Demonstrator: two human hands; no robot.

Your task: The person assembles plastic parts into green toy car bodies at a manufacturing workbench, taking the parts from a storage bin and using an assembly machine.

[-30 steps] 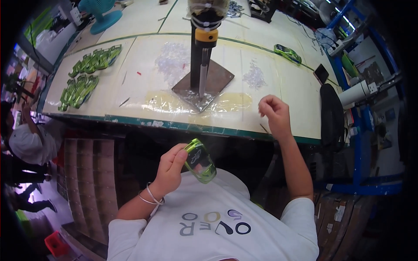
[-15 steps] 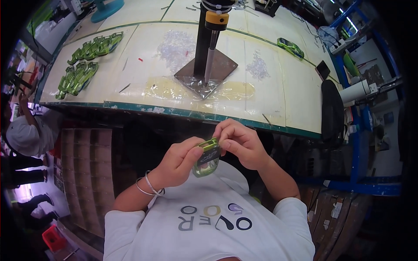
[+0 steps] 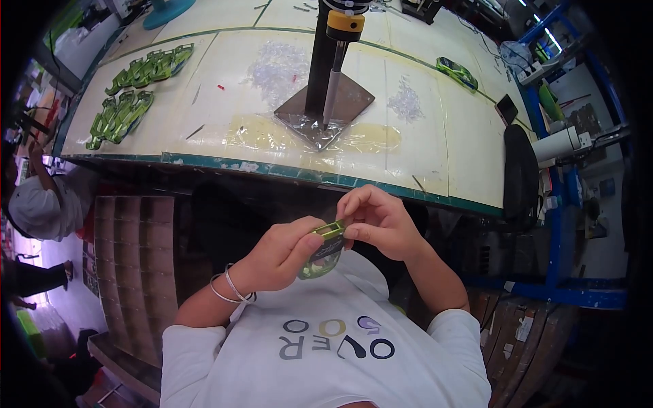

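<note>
Above my lap, my left hand (image 3: 284, 250) is closed round a green plastic shell (image 3: 320, 264) that has a dark panel and a slotted bar along its top. The thumb presses near that bar. A bracelet circles the left wrist. My right hand (image 3: 378, 226) is at the shell's upper right corner, thumb and forefinger bent together in a pinch. Whatever lies between those fingertips is hidden or too small to make out. Beyond the hands, a press stand with a square metal base (image 3: 354, 102) and a yellow-collared rod (image 3: 345, 26) stands on the table.
On the worktable (image 3: 224, 146), similar green shells (image 3: 119, 119) lie in two rows at left, with another green piece (image 3: 456, 73) at far right. Small clear parts lie in a large pile (image 3: 275, 71) and a smaller pile (image 3: 406, 102). A person (image 3: 44, 204) is at far left.
The shell has tilted slightly in my left hand, so the slotted bar shows more. My right fingers have shifted a little at its corner.
</note>
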